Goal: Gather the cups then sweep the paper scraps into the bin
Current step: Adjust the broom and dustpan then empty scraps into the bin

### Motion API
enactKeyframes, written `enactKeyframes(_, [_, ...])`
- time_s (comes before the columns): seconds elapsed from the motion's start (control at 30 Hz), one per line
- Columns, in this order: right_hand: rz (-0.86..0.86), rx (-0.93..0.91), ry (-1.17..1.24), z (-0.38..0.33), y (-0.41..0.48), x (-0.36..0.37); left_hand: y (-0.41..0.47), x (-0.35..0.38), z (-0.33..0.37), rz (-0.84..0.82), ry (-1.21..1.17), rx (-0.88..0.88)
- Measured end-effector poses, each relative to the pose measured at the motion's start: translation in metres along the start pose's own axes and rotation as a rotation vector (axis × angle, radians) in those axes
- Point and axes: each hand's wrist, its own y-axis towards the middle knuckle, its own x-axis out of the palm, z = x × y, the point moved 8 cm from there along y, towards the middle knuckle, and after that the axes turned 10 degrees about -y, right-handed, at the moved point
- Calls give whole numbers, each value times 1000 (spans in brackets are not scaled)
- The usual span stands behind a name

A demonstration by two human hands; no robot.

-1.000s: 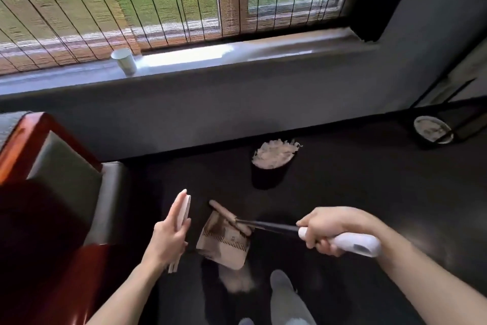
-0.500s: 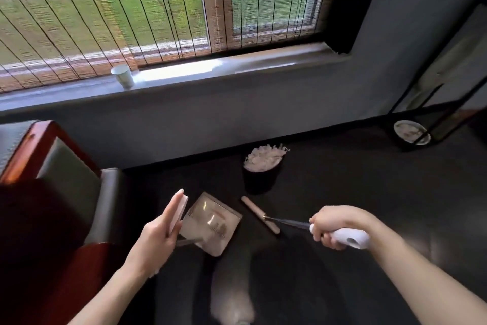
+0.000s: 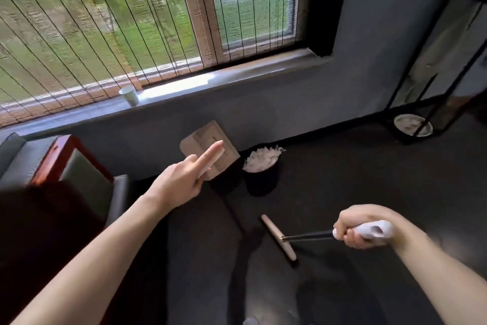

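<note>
My left hand [image 3: 184, 179] holds the white handle of a beige dustpan [image 3: 210, 147], lifted and tilted just left of the black bin [image 3: 261, 179]. The bin stands on the dark floor against the wall, heaped with white paper scraps [image 3: 263, 160]. My right hand [image 3: 361, 227] grips the white handle of a small broom whose beige head [image 3: 279, 237] rests low near the floor, in front of the bin. A pale paper cup [image 3: 129, 95] stands upright on the window sill.
A red-framed armchair with grey cushions [image 3: 66, 166] fills the left side. At the far right a black metal stand holds a round white dish [image 3: 412, 124] near the floor. The dark floor [image 3: 369, 179] stretches between bin and stand.
My left hand has raised the dustpan from the floor up beside the bin and tilted it. The broom has drawn back from the pan toward me.
</note>
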Motion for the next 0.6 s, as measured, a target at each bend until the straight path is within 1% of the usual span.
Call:
enactKeyframes(0.13, [18,-21,103,42,-10,-11,44,20,26,-82,128,36])
enactKeyframes(0.3, [75,-42,225,88,-8,-20,84,77,56,-191,244,86])
enactKeyframes(0.47, [102,-7,287,116,-5,-29,92,133,89,-345,229,269])
enactKeyframes(0.53, [133,1,303,124,-7,-35,89,144,98,-371,217,306])
enactKeyframes(0.6, [142,-1,305,129,-7,-40,90,145,104,-357,238,340])
